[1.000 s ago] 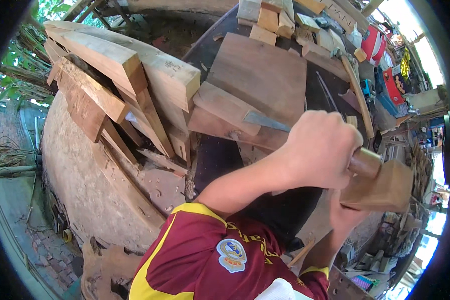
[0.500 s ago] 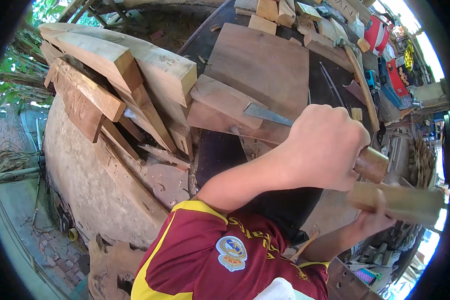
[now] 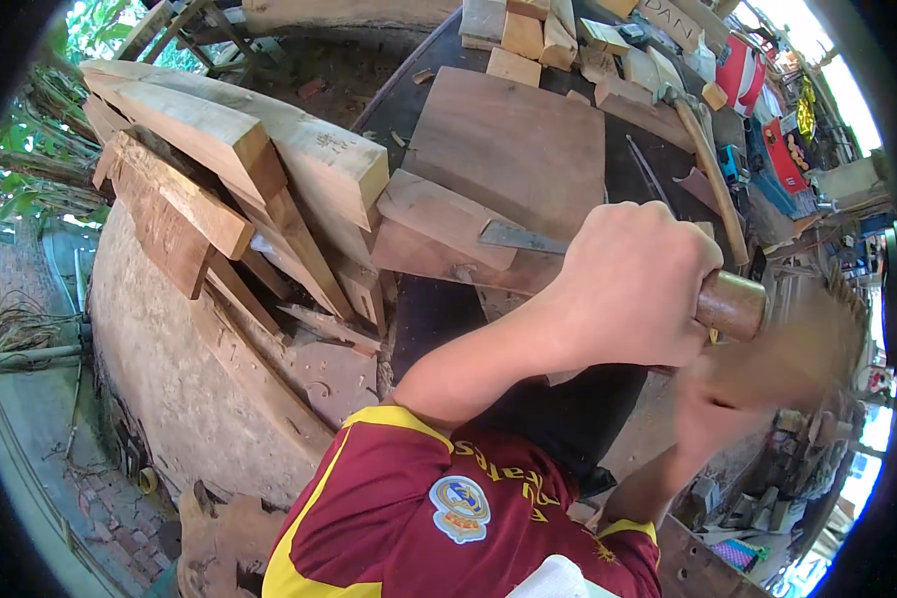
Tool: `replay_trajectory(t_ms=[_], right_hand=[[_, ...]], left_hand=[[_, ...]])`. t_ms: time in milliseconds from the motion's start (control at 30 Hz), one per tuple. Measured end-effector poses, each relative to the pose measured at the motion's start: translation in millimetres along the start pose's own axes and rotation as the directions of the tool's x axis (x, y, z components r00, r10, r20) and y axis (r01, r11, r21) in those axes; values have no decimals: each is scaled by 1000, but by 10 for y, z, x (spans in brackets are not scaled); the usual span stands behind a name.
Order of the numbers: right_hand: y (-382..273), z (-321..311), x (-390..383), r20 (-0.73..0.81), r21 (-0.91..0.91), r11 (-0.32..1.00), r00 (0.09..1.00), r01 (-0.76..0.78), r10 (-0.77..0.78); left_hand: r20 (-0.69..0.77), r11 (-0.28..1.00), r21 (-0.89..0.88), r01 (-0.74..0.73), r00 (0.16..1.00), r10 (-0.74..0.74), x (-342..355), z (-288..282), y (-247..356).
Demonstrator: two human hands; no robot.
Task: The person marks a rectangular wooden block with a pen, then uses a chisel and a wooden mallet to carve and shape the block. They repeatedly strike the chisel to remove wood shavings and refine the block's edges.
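My left hand (image 3: 633, 284) is wrapped round a chisel (image 3: 520, 236), its flat steel blade pointing left and its round wooden handle end sticking out at the right of the fist. The blade tip lies at a small wooden block (image 3: 444, 207), which rests against the edge of a wider brown board (image 3: 513, 149); whether the tip cuts in, I cannot tell. Lower right, my right hand (image 3: 713, 404) grips a wooden mallet (image 3: 802, 349), smeared by motion. The mallet's head is close to the chisel's handle end; contact is not clear.
Thick squared timbers (image 3: 309, 149) lean at the left beside a large pale round-edged slab (image 3: 149, 339). Wood offcuts (image 3: 518, 35) lie at the back. A wooden-handled hammer or adze (image 3: 708, 164) and a pair of thin metal dividers (image 3: 648, 169) lie on the dark bench to the right.
The mallet in my right hand has swung up, close to the chisel's handle. My left hand and the chisel appear slightly further left, with the view shifted a little.
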State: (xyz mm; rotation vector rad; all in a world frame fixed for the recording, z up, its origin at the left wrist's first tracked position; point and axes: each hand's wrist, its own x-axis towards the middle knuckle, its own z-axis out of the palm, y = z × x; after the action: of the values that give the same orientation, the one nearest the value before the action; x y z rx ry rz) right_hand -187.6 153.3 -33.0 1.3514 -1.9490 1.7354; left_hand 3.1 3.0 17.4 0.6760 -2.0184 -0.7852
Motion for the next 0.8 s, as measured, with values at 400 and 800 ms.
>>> replay_trajectory(t_ms=[400,800], right_hand=[[-36,55,-284,232,-140,988,972,70,-36],[297,-424,-509,139,473,779,908,-412,395]], left_hand=[[68,1000,26,15,998,-17,-20,-24,41],[149,985,147,-90,986,67,-146,143,-5]])
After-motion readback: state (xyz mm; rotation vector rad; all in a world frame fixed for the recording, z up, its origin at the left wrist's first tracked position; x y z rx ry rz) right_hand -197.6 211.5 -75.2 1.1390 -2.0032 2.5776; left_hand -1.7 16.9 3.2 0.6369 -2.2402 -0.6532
